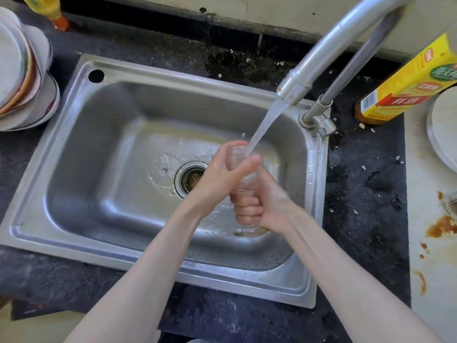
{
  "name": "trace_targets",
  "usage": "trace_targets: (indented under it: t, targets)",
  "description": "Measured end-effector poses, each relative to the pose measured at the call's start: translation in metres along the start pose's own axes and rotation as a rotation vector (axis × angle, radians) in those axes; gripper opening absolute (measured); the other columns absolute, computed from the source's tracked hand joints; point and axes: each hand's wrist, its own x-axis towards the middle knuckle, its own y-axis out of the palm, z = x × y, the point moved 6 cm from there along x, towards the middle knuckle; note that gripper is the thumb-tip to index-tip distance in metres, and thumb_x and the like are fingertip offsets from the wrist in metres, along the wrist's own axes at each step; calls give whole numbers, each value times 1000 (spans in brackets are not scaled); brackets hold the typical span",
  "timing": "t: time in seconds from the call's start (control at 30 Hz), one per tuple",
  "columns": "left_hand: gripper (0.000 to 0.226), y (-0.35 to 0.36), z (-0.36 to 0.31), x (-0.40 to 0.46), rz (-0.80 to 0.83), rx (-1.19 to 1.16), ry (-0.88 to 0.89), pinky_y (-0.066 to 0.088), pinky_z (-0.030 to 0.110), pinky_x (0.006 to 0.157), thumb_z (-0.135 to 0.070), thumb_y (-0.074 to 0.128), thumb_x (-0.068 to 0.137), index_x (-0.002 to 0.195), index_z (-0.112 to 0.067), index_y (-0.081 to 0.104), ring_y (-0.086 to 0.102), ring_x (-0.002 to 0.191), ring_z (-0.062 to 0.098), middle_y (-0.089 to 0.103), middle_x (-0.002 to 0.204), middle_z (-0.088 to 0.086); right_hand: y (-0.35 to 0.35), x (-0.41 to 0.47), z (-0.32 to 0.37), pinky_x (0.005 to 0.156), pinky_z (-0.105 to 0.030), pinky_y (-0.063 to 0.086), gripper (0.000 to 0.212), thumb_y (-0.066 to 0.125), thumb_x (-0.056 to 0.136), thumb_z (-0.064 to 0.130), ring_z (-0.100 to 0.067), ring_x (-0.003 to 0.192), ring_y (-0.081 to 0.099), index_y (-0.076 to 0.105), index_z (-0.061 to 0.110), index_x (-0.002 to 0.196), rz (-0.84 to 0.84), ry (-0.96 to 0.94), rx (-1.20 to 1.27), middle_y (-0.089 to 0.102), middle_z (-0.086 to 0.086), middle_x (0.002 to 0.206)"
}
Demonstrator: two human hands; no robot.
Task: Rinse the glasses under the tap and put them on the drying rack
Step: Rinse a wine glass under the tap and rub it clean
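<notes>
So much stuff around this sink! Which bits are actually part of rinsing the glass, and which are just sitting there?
Part of the job:
- glass, under the running water
- left hand, wrapped round its upper part
- right hand, gripping its lower part
- tap
- sink

Just lying about:
- stack of plates on the left
- yellow-labelled bottle on the right
- brown spill on the right counter

Dark speckled stone countertop [366, 214] is surrounding a steel sink [103, 134]. Crumbs and grime are collecting along the pale back wall [272, 11]. A stained light surface [430, 243] is adjoining at right. Daylight is reflecting softly off the basin.
</notes>
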Motion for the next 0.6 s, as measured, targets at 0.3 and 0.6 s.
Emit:
trace_targets:
  t: [0.3,0.6]
  targets:
    - [45,-9,11,4,-86,-10,-99,44,22,71,-55,55,85,111,-19,49,59,79,9,62,95,4,0,2,-3,33,-11,13,66,13,89,71,-3,31,17,51,18,79,-59,-74,-55,23,6,44]
    - [57,-20,18,9,-409,-34,-255,49,42,82,-48,23,98,116,-5,55,61,105,29,66,107,14,9,2,9,40,-20,23,49,31,90,64,-9,41,26,57,27,108,-193,-260,-340,34,4,51]
